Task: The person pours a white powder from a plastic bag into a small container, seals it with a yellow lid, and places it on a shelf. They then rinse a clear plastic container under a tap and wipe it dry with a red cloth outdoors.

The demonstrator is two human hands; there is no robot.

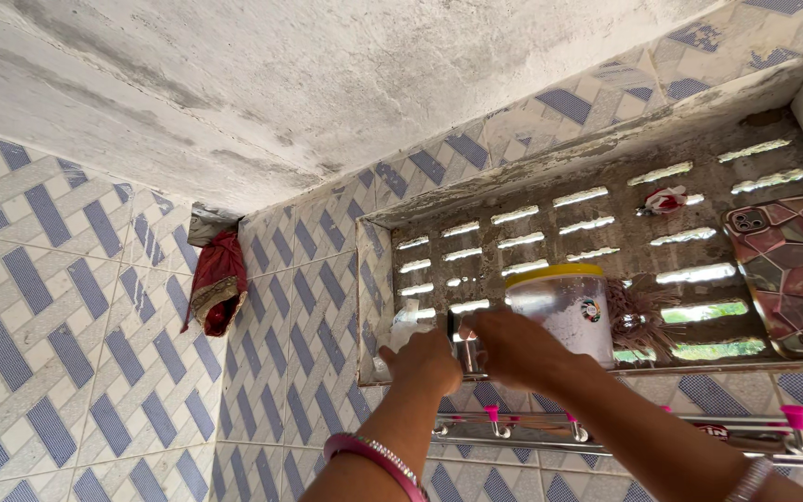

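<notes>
Both my hands reach up to a recessed wall niche (606, 149) with a slotted vent back. My left hand (425, 361), a pink bangle on its wrist, rests at the niche's lower left ledge beside a small white object (405, 326). My right hand (511, 346) is closed around a small shiny metal item (465, 346) in front of a clear plastic jar with a yellow lid (564, 311). What the left hand holds, if anything, is hidden.
A phone in a red patterned case (790, 274) leans at the niche's right. A brown tassel-like bundle (638, 321) lies beside the jar. A red cloth pouch (217, 284) hangs in the tiled corner. A metal rail with pink hooks (606, 432) runs below.
</notes>
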